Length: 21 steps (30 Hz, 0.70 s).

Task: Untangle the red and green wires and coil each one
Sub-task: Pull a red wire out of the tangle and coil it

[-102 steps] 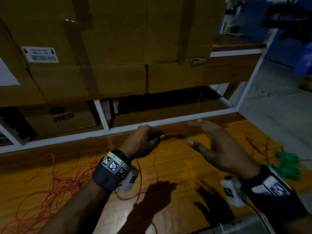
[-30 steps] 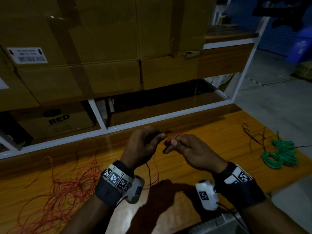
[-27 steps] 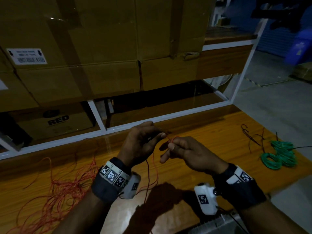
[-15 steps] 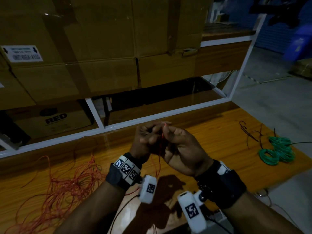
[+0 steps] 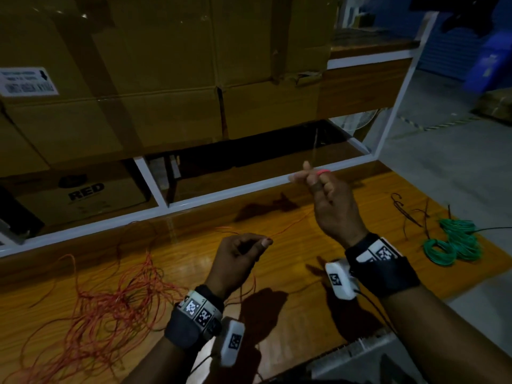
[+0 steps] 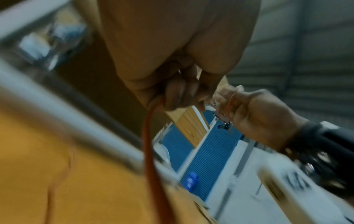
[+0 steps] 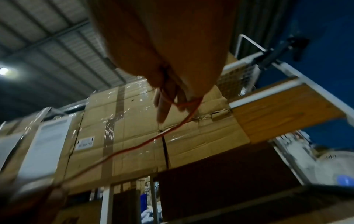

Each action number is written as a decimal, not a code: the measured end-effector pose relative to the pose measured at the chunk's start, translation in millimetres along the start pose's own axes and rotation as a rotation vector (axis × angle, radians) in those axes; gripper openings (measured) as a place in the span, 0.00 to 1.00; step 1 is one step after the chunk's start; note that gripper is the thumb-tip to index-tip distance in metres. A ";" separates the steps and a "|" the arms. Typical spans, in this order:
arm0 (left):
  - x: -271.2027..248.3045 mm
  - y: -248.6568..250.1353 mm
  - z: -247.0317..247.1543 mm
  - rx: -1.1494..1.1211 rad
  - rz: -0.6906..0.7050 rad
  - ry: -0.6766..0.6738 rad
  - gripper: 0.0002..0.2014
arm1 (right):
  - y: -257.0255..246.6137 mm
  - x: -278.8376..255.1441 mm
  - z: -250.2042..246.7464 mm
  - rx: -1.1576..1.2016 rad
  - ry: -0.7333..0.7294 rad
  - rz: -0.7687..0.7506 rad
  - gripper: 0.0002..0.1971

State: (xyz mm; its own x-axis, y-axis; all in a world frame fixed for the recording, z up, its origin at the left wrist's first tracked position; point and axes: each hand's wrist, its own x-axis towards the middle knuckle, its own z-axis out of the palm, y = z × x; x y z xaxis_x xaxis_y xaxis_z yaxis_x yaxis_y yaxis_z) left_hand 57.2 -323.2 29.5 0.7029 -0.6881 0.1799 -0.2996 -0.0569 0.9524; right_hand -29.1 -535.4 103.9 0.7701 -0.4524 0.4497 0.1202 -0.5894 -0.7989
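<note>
The red wire lies in a loose tangle [image 5: 110, 309] on the left of the wooden table [image 5: 360, 206]. One strand [image 5: 293, 224] of it rises to both hands. My left hand [image 5: 264, 242] pinches that strand low over the table; the left wrist view shows the red wire [image 6: 151, 128] leaving its fingers. My right hand [image 5: 313, 176] is raised higher and farther back, with small loops of red wire [image 5: 322, 171] wound round its fingers [image 7: 164, 106]. The green wire [image 5: 451, 242] lies coiled at the table's right edge, away from both hands.
A white shelf frame [image 5: 249, 187] runs along the table's far edge, with large cardboard boxes [image 5: 166, 79] stacked above it. A few dark wire scraps [image 5: 410, 214] lie beside the green coil. Grey floor [image 5: 443, 162] lies to the right.
The hands were close together at the wire. Now the right hand has lifted up and right with the loops, and the left hand has dropped toward me, stretching a strand between them.
</note>
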 end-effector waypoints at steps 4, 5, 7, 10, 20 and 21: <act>11.8 9.7 -21.1 0.196 0.085 0.047 0.09 | 10.5 -15.3 9.6 -0.336 -0.446 0.129 0.15; 13.8 12.5 -25.0 0.226 0.110 0.057 0.09 | 11.2 -20.4 14.7 -0.300 -0.508 0.142 0.16; 16.0 18.7 -32.9 0.268 0.149 0.069 0.10 | 12.2 -30.7 24.5 -0.188 -0.582 0.160 0.20; 18.9 25.7 -42.3 0.267 0.191 0.063 0.09 | 4.8 -44.3 33.6 0.121 -0.693 0.263 0.20; 28.5 52.7 -56.8 0.108 0.354 -0.117 0.10 | -21.0 -75.6 46.5 0.491 -1.119 0.332 0.15; 28.9 53.8 -56.8 0.090 0.347 -0.125 0.09 | -21.0 -80.4 47.5 0.582 -1.114 0.373 0.13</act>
State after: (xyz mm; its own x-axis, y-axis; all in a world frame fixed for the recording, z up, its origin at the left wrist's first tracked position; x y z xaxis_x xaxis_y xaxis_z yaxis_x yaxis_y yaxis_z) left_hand 98.0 -305.1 99.9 0.4672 -0.7606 0.4508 -0.5651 0.1353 0.8138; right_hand -63.8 -454.9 65.5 0.8833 0.4328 -0.1799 -0.1760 -0.0495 -0.9831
